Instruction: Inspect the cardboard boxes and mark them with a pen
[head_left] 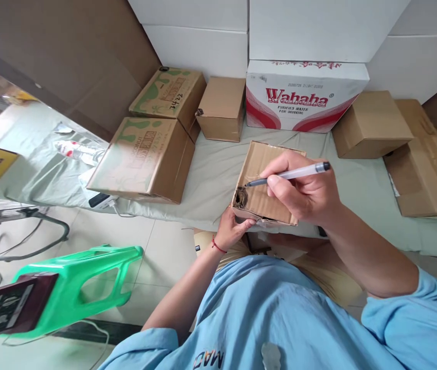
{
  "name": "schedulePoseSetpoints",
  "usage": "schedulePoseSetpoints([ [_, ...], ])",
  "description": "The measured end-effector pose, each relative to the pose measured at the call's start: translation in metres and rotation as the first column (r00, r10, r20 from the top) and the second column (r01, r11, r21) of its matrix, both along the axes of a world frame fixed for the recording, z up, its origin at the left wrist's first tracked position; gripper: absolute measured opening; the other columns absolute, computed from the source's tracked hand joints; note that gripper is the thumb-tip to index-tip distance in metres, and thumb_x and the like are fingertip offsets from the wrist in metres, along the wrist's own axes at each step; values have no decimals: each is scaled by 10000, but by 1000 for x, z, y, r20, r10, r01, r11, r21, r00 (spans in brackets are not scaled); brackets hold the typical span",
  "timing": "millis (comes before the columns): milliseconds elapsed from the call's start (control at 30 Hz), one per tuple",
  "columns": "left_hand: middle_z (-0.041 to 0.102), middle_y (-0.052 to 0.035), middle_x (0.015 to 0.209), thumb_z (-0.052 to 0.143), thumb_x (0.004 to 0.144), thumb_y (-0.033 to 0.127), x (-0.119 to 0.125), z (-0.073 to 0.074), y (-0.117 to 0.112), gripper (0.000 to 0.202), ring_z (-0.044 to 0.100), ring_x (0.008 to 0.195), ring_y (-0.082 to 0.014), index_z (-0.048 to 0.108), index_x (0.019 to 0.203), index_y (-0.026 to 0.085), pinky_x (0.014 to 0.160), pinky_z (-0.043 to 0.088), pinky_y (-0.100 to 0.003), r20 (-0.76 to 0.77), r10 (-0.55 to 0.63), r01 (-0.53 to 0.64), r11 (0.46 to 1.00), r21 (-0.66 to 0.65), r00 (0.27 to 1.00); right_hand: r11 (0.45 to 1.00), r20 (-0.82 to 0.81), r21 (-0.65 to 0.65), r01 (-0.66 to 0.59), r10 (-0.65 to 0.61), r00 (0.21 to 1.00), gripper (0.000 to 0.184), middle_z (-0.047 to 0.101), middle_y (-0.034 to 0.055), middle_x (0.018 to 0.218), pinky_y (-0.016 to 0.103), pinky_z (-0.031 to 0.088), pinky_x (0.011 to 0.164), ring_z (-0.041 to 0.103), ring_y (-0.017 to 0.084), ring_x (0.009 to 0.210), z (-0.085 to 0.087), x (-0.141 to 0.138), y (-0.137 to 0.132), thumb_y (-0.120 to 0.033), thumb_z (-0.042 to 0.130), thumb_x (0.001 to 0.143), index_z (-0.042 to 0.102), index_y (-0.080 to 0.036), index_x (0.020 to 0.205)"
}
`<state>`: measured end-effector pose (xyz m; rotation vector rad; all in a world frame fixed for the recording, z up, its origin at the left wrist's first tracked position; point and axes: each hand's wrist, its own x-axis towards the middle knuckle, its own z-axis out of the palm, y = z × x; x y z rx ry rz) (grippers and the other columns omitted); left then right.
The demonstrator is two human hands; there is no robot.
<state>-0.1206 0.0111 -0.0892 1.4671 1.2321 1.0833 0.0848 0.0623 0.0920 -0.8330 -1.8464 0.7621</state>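
Observation:
A small brown cardboard box (259, 159) sits before me at the front edge of the cloth-covered table. My right hand (303, 187) pinches a gel pen (305, 170) with a pale barrel and black end. Its tip points down-left, at or just above the box top, beside a dark patch (240, 198) at the near left corner. Whether that patch is ink or a hole I cannot tell. Below that corner my left hand (234, 227) grips the box, thumb along the near side; its other fingers are partly hidden.
Two green-printed cartons (141, 154) and a plain box (222, 108) stand back left. Behind is a white Wahaha carton (305, 97); more brown boxes (372, 123) are at right. A green plastic stool (87, 272) and a power strip (101, 200) lie left.

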Motion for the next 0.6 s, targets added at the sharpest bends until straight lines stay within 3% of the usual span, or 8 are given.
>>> schedulePoseSetpoints([
  [167, 807, -152, 1320, 769, 822, 886, 1, -3, 1, 834, 749, 1239, -390, 774, 1292, 198, 1117, 576, -497, -28, 20, -19, 999, 46, 999, 1000, 13, -5, -1, 1, 1000, 202, 673, -27, 664, 255, 487, 585, 614, 126, 594, -7, 7, -5, -379, 696, 1050, 757, -229, 929],
  [367, 792, -173, 1376, 753, 855, 852, 0, -5, 4, 808, 739, 1294, -407, 766, 1315, 188, 1153, 578, -525, -48, 12, -7, 996, 90, 999, 993, 75, 88, -81, 74, 994, 124, 697, -40, 663, 228, 439, 536, 602, 93, 528, -2, 5, -3, -225, 651, 1039, 738, -210, 952],
  [600, 794, -168, 1357, 730, 891, 825, 0, -8, 2, 770, 744, 1263, -401, 767, 1323, 189, 1118, 587, -522, -80, 14, -6, 994, 107, 997, 994, 64, 99, -51, 44, 997, 136, 673, -44, 626, 225, 433, 525, 610, 101, 536, -3, 6, -4, -175, 636, 999, 705, -215, 889],
])
